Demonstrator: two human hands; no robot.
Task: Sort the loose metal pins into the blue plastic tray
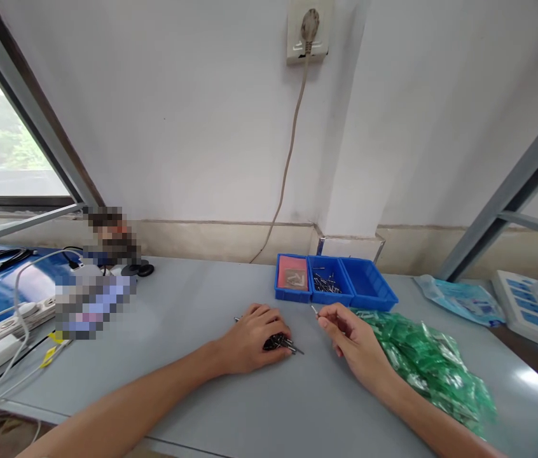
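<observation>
My left hand [252, 337] rests on the grey table [193, 381], its fingers curled over a small pile of dark metal pins [279, 342]. My right hand [352, 340] hovers just to the right of that pile and pinches one thin metal pin [315, 310] between thumb and forefinger. A heap of small green plastic bags [428, 362] lies under and beside my right wrist.
Three joined blue bins [333, 280] stand behind the hands: the left holds a pinkish packet, the middle holds metal pins, the right looks empty. A power strip and cables [16, 318] lie at the left. Blue-printed sheets [464, 299] sit far right. A grey metal frame [512, 197] slants at the right.
</observation>
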